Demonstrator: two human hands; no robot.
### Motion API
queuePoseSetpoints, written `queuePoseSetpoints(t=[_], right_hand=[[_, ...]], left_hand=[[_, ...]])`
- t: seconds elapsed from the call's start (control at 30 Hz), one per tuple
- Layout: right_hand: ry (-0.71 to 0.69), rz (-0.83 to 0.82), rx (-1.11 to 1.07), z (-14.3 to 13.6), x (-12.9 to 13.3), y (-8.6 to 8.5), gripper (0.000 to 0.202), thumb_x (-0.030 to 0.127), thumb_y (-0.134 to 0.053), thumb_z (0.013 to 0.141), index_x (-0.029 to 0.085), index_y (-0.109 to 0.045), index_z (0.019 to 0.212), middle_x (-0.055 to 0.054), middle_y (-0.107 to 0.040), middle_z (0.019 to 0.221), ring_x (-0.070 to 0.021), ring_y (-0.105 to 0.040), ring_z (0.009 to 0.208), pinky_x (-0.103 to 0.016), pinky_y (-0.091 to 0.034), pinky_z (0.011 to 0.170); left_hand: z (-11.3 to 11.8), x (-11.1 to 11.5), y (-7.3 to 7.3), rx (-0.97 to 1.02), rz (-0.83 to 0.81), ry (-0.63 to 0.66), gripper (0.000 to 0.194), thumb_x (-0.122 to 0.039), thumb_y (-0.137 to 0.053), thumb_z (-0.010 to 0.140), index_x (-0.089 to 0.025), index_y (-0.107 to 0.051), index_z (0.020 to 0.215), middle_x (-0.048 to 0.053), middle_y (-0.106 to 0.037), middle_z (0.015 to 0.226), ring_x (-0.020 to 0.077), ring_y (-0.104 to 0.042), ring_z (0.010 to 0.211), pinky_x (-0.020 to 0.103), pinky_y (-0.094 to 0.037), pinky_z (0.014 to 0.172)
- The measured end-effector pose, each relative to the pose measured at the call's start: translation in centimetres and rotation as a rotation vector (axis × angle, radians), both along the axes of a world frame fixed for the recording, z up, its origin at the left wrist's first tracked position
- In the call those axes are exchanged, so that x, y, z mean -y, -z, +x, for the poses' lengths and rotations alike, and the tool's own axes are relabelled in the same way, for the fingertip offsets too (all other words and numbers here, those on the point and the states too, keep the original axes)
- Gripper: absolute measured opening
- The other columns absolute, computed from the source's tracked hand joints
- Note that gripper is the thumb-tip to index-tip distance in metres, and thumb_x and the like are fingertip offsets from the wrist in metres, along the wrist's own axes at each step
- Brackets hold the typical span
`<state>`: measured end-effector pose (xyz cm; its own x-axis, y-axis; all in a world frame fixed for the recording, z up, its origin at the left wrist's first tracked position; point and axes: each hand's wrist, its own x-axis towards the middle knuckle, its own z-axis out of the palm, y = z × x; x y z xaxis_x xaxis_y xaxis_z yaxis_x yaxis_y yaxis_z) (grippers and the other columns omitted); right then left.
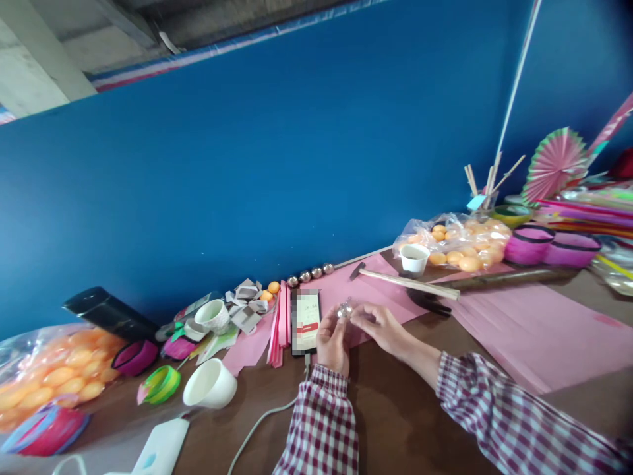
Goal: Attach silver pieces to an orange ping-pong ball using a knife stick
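Just below centre, the left hand (333, 340) pinches a small silvery piece (345, 310), apparently mid-handling; next needs steadiness. Whether the right hand's (380, 326) bent fingers grip, I cannot tell.

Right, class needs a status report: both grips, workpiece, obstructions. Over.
Left grip pinching shiny silver piece. Right grip close at its side. Phone beside left grip, nothing visibly blocking.

Checked sleeves (324, 425) in burgundy and white catch my eye against the brown worktop (395, 422); the held piece (345, 310) is silver, the paper (539, 343) pink, bagged balls (469, 264) orange, wall (297, 165) plain blue.
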<state>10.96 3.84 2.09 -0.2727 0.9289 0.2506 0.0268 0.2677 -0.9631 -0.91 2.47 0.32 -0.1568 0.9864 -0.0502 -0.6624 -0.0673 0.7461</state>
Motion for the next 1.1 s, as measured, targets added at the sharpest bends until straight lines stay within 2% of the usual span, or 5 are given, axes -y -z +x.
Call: queuePoseSetpoints(t=[0.4, 0.8, 0.93, 1.1], right_hand=[[-0.017, -0.013, 0.003, 0.14, -0.04, 0.17, 0.022, 0.035, -0.054, 0.076, 0.015, -0.062, 0.080, -0.006, -0.063, 0.090, -0.0176, -0.057, 0.082, -0.029, -0.043, 0.074], [0.006, -0.121, -0.045, 0.07, -0.10, -0.17, 0.019, 0.033, -0.059, 0.071, 0.014, -0.059, 0.072, -0.001, -0.060, 0.073, -0.0128, -0.054, 0.066, -0.026, -0.042, 0.063], [0.035, -0.157, -0.072, 0.05, -0.13, 0.10, 0.020, 0.033, -0.062, 0.068, 0.016, -0.055, 0.078, -0.002, -0.061, 0.079, -0.0135, -0.056, 0.069, -0.027, -0.046, 0.063], [0.005, -0.132, -0.137, 0.04, -0.24, 0.24, 0.032, 0.031, -0.062, 0.070, 0.018, -0.055, 0.099, -0.005, -0.063, 0.096, -0.0179, -0.058, 0.090, -0.032, -0.046, 0.080]], left_hand=[[0.10, 0.09, -0.07, -0.033, 0.050, -0.001, 0.032, -0.018, -0.068, 0.063, -0.017, -0.059, 0.094, 0.006, -0.065, 0.096, 0.0175, -0.059, 0.093, 0.035, -0.036, 0.092], [0.13, 0.20, -0.17, -0.070, 0.036, -0.016, 0.033, -0.019, -0.069, 0.063, -0.017, -0.060, 0.094, 0.007, -0.065, 0.097, 0.0194, -0.058, 0.096, 0.035, -0.037, 0.092], [0.09, 0.16, -0.05, -0.076, 0.017, -0.026, 0.034, -0.020, -0.069, 0.062, -0.017, -0.061, 0.094, 0.006, -0.065, 0.098, 0.0190, -0.058, 0.095, 0.035, -0.039, 0.091], [0.09, 0.19, 0.00, -0.080, 0.002, -0.037, 0.033, -0.020, -0.069, 0.062, -0.018, -0.061, 0.094, 0.006, -0.065, 0.098, 0.0169, -0.059, 0.091, 0.032, -0.041, 0.086]])
